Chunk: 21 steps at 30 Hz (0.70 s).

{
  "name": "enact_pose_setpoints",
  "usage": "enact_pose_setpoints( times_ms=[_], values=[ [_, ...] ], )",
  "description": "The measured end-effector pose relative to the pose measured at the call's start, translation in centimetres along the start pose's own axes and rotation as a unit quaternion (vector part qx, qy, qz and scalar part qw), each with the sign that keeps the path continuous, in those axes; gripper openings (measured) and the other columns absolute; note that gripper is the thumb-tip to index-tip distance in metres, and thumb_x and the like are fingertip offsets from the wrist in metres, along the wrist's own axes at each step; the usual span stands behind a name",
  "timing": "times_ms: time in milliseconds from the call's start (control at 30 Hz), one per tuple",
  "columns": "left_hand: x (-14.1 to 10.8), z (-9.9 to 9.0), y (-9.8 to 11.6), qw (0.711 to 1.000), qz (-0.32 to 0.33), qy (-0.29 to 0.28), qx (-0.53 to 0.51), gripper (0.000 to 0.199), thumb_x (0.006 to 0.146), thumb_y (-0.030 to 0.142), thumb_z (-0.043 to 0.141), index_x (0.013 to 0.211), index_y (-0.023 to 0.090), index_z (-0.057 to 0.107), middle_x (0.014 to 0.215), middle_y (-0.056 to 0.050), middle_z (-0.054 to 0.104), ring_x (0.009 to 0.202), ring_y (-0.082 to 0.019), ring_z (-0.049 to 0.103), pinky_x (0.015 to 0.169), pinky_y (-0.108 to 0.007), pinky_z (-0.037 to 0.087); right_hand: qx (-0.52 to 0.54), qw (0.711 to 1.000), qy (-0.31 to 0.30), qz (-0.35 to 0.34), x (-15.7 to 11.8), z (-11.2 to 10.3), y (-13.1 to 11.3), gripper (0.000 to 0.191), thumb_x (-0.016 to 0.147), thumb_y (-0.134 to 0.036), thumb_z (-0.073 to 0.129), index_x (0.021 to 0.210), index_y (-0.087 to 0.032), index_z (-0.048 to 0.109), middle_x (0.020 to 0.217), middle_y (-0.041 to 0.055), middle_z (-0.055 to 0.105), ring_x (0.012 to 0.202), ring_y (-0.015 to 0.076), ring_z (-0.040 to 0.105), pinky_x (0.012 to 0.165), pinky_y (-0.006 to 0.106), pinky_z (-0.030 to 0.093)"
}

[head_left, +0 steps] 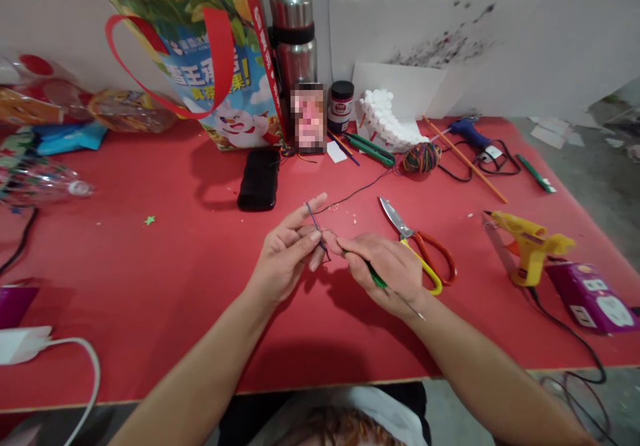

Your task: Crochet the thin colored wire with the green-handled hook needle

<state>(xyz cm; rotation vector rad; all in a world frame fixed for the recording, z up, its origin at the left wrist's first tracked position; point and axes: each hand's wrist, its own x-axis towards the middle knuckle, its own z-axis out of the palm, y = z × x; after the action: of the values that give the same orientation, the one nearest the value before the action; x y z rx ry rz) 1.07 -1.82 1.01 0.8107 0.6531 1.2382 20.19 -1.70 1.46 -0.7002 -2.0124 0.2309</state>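
Note:
My left hand (pixel 293 249) pinches dark yarn (pixel 315 218) between thumb and fingers, with a strand running over the raised forefinger. From there the strand crosses the table to a multicoloured yarn ball (pixel 423 158). My right hand (pixel 387 269) is closed round a crochet hook (pixel 376 275) with a green grip; its thin metal shaft sticks out behind toward the wrist. The hook's front end meets the yarn at the left fingertips, where fine detail is too small to make out. Scissors (pixel 413 236) with one red and one yellow handle lie just beyond my right hand.
On the red table (pixel 175 299), a yellow glue gun (pixel 530 243) and a purple power socket (pixel 593 296) sit at right. A black phone (pixel 259 181), a propped phone (pixel 309 119), a steel flask (pixel 295 39), a green cutter (pixel 370 149) and a large bag (pixel 200 53) stand or lie behind.

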Motion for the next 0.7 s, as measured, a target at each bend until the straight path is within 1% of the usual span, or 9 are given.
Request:
enact_pose_setpoints(
  times_ms=[100, 167, 267, 333, 400, 533, 633, 700],
  values=[
    [0.0, -0.1, 0.0, 0.999, -0.023, -0.002, -0.022, 0.055, 0.089, 0.018, 0.074, 0.143, 0.017, 0.062, 0.077, -0.005, 0.074, 0.050, -0.006, 0.045, 0.054, -0.020, 0.038, -0.008, 1.000, 0.002, -0.016, -0.1, 0.1, 0.0, 0.027, 0.097, -0.011, 0.062, 0.124, -0.016, 0.064, 0.104, 0.0099, 0.081, 0.094, 0.0186, 0.077, 0.082, 0.028, 0.063],
    [0.0, -0.2, 0.2, 0.999, -0.036, -0.009, -0.025, 0.055, 0.088, 0.019, 0.075, 0.142, 0.016, 0.063, 0.075, -0.006, 0.074, 0.049, -0.006, 0.043, 0.052, -0.019, 0.036, 0.020, 1.000, -0.011, -0.009, -0.1, 0.1, 0.1, 0.026, 0.098, -0.012, 0.061, 0.123, -0.018, 0.065, 0.104, 0.0084, 0.080, 0.094, 0.0173, 0.076, 0.083, 0.027, 0.062],
    [0.1, -0.4, 0.5, 0.999, -0.041, -0.022, -0.010, 0.056, 0.089, 0.020, 0.074, 0.143, 0.014, 0.062, 0.073, -0.007, 0.073, 0.048, -0.005, 0.040, 0.052, -0.020, 0.035, 0.062, 0.996, -0.046, 0.047, 0.0, -0.2, 0.3, 0.020, 0.102, -0.018, 0.056, 0.119, -0.022, 0.066, 0.097, 0.0039, 0.079, 0.089, 0.0153, 0.075, 0.082, 0.027, 0.061],
    [0.1, -0.5, 0.7, 0.999, -0.040, -0.030, 0.006, 0.056, 0.090, 0.020, 0.073, 0.144, 0.014, 0.060, 0.073, -0.007, 0.073, 0.048, -0.005, 0.039, 0.053, -0.020, 0.035, 0.068, 0.991, -0.069, 0.088, 0.0, -0.5, 0.5, 0.018, 0.105, -0.024, 0.054, 0.117, -0.025, 0.067, 0.096, 0.0028, 0.079, 0.089, 0.0158, 0.075, 0.083, 0.028, 0.060],
    [0.1, -0.6, 0.8, 0.998, -0.046, -0.037, 0.021, 0.056, 0.091, 0.021, 0.072, 0.145, 0.014, 0.060, 0.073, -0.008, 0.073, 0.048, -0.005, 0.039, 0.052, -0.020, 0.032, 0.075, 0.987, -0.089, 0.111, 0.0, -0.6, 0.5, 0.019, 0.105, -0.027, 0.053, 0.117, -0.025, 0.068, 0.097, 0.0030, 0.079, 0.091, 0.0162, 0.075, 0.085, 0.029, 0.059],
    [0.2, -0.6, 0.9, 0.996, -0.065, -0.047, 0.036, 0.056, 0.092, 0.022, 0.072, 0.146, 0.014, 0.060, 0.072, -0.009, 0.074, 0.047, -0.005, 0.038, 0.050, -0.020, 0.028, 0.076, 0.982, -0.127, 0.113, 0.0, -0.6, 0.5, 0.020, 0.105, -0.027, 0.055, 0.121, -0.022, 0.067, 0.101, 0.0041, 0.078, 0.094, 0.0158, 0.074, 0.087, 0.027, 0.057],
    [0.2, -0.6, 1.0, 0.996, -0.064, -0.046, 0.045, 0.057, 0.091, 0.022, 0.073, 0.146, 0.013, 0.060, 0.072, -0.009, 0.074, 0.047, -0.005, 0.037, 0.049, -0.021, 0.025, 0.061, 0.983, -0.135, 0.108, 0.3, -0.8, 0.5, 0.022, 0.105, -0.028, 0.057, 0.123, -0.021, 0.065, 0.105, 0.0056, 0.078, 0.096, 0.0176, 0.074, 0.087, 0.029, 0.057],
    [0.3, -0.6, 1.0, 0.996, -0.061, -0.045, 0.053, 0.058, 0.091, 0.023, 0.073, 0.146, 0.013, 0.060, 0.073, -0.009, 0.074, 0.047, -0.005, 0.037, 0.048, -0.021, 0.024, 0.056, 0.985, -0.132, 0.093, 0.5, -1.0, 0.6, 0.021, 0.105, -0.028, 0.057, 0.123, -0.021, 0.065, 0.103, 0.0057, 0.079, 0.094, 0.0180, 0.074, 0.085, 0.030, 0.057]
  ],
)
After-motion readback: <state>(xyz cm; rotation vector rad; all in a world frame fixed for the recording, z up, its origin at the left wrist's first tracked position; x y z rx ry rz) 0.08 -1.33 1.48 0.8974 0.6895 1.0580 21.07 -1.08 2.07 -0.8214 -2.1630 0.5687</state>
